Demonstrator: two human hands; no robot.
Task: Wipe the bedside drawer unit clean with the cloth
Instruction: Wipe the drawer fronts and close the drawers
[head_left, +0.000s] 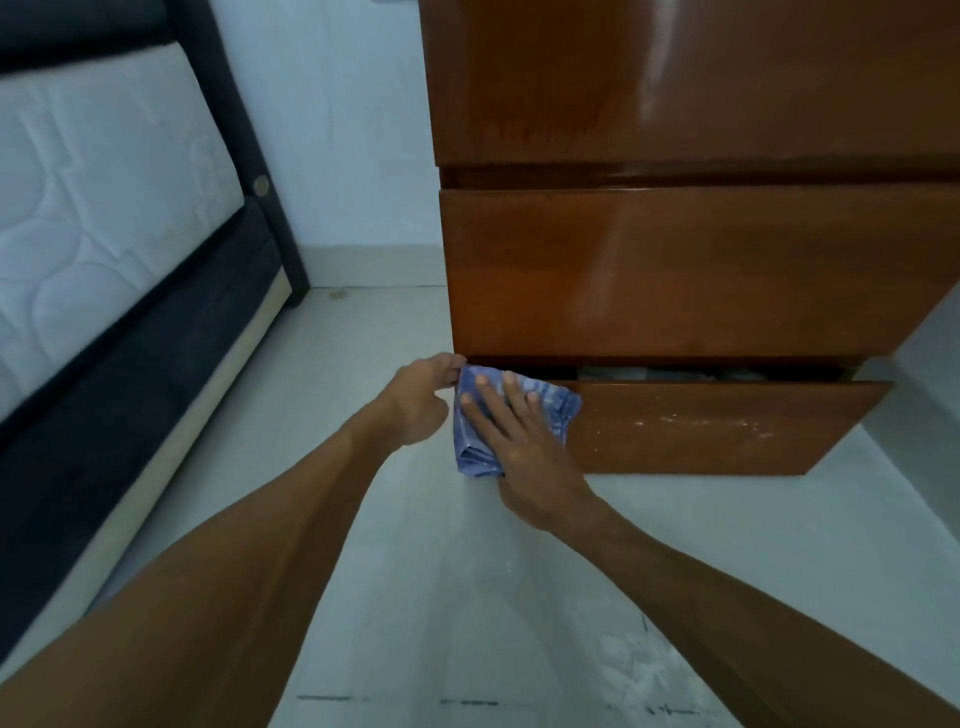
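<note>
Pressing blue cloth (511, 415) flat-fingered onto bottom drawer front (717, 428), right hand (519, 447), left hand (421, 397) pinching its corner

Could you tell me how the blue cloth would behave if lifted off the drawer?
The blue folded fabric cloth looks floppy: it bunches in folds under the flat right hand. Thin, so probably light; likely to drop once released.
</note>
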